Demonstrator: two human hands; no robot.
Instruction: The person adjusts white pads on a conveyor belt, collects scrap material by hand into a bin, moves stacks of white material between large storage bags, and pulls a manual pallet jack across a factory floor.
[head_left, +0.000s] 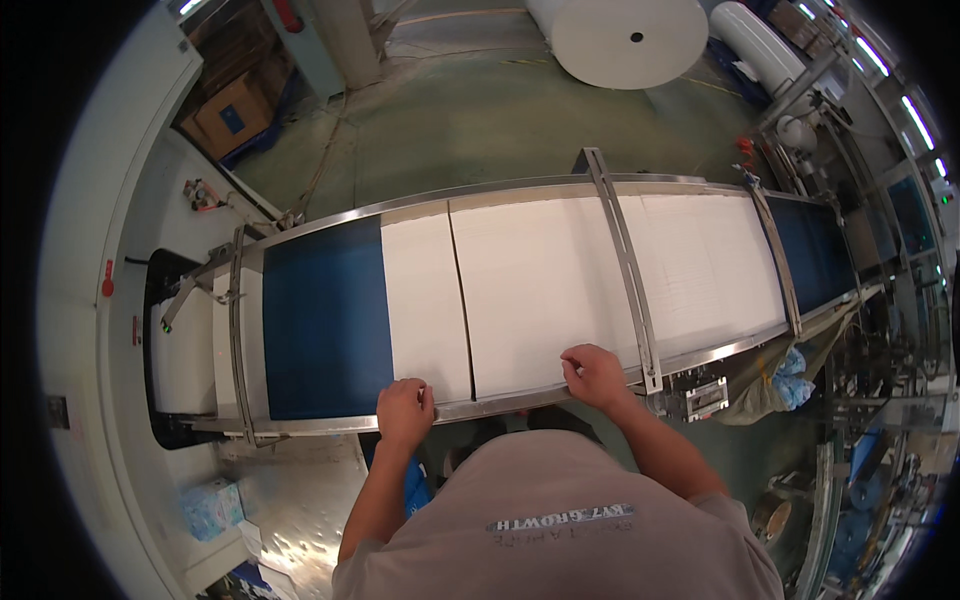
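Holds left hand (405, 408) low, left of centre, with fingers curled at the lower left corner of the narrow white block (428, 300); cannot tell if gripping. Holds right hand (592, 373) right of centre, loosely curled over the lower edge of the wide white block (535, 290); again cannot tell if gripping. Slants left forearm (377, 495) and right forearm (660, 443) inward from the bottom. Farther out, blue belt (325, 320) left of centre; white roll (590, 45) at upper right.

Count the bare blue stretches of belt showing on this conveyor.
2. The larger stretch is left of centre, ending near the left hand; the smaller stretch lies right of the rightmost crossbar. More belt may be hidden under the white pieces.
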